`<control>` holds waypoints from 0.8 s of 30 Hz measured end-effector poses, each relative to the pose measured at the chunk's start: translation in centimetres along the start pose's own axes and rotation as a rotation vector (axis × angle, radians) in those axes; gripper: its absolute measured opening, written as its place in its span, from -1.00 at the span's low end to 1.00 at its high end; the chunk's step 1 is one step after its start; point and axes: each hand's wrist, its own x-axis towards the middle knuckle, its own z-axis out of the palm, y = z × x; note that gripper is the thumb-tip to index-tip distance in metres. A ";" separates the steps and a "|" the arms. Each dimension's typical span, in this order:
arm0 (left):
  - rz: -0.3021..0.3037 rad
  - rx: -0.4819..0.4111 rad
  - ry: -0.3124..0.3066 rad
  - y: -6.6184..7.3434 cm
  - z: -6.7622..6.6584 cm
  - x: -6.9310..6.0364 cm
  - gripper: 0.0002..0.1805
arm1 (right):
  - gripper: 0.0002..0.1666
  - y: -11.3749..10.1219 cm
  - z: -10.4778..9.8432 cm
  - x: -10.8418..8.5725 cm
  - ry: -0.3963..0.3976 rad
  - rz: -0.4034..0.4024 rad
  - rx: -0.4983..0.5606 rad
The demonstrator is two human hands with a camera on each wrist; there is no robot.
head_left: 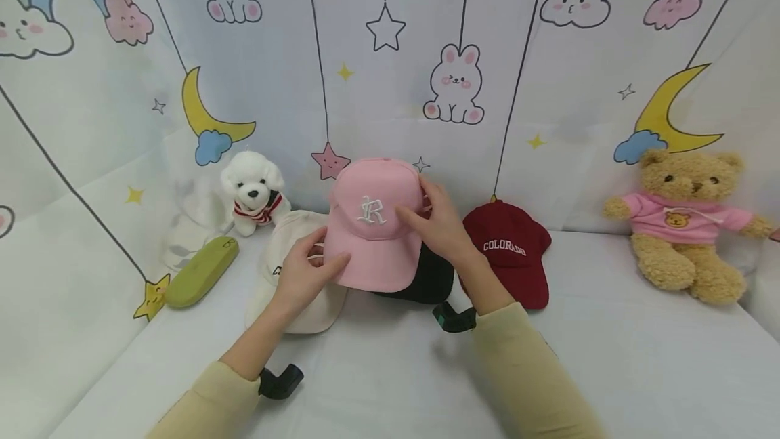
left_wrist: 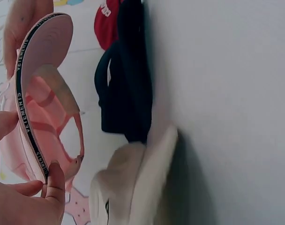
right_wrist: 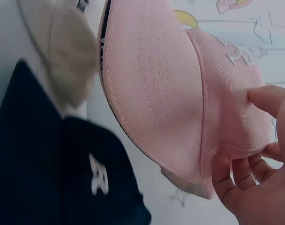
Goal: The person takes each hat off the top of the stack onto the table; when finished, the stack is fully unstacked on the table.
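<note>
Both hands hold a pink baseball cap point(head_left: 372, 266) with a white embroidered R, raised above the table with its brim toward me. My left hand point(head_left: 305, 269) pinches the brim's left side; in the left wrist view its thumb and fingers meet at the black-taped edge. The right hand point(head_left: 443, 222) grips the crown's right side, thumb on the front and fingers curled behind the lower edge, as the right wrist view shows. Partly hidden behind it lies a black cap point(head_left: 434, 280). A cream cap point(head_left: 311, 314) is under the left hand, and a dark red COLORADO cap point(head_left: 508, 253) lies right.
A green elongated case point(head_left: 204, 273) lies at the left near a white plush dog point(head_left: 252, 185). Far right sits a teddy bear point(head_left: 685, 222) in a pink hoodie. A patterned cloth point(head_left: 390, 87) hangs behind the white table point(head_left: 378, 385).
</note>
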 end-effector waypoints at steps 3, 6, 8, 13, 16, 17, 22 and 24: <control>0.014 -0.012 0.002 0.2 1.7 0.6 -0.21 | -0.19 0.6 -1.5 -0.3 0.015 0.006 -0.006; 0.029 -0.030 -0.007 0.4 3.4 1.2 -0.22 | -0.22 1.2 -3.0 -0.5 0.041 -0.013 -0.016; 0.029 -0.037 -0.008 0.7 4.4 1.6 -0.23 | -0.22 1.6 -4.0 -0.7 0.055 -0.022 -0.031; 0.049 -0.037 -0.025 1.4 6.7 2.4 -0.27 | -0.23 2.3 -6.2 -1.3 0.074 -0.001 -0.084; 0.106 -0.040 -0.038 1.6 7.9 2.9 -0.29 | -0.22 2.6 -7.4 -1.7 0.080 0.018 -0.106; 0.115 -0.042 -0.039 1.6 8.3 3.0 -0.28 | -0.22 2.7 -7.8 -1.8 0.081 0.016 -0.109; 0.132 -0.057 -0.043 1.9 10.1 3.3 -0.25 | -0.26 3.0 -9.8 -2.2 0.095 -0.022 -0.125; 0.145 -0.071 -0.048 2.1 10.9 3.4 -0.26 | -0.27 3.1 -10.6 -2.4 0.101 -0.027 -0.146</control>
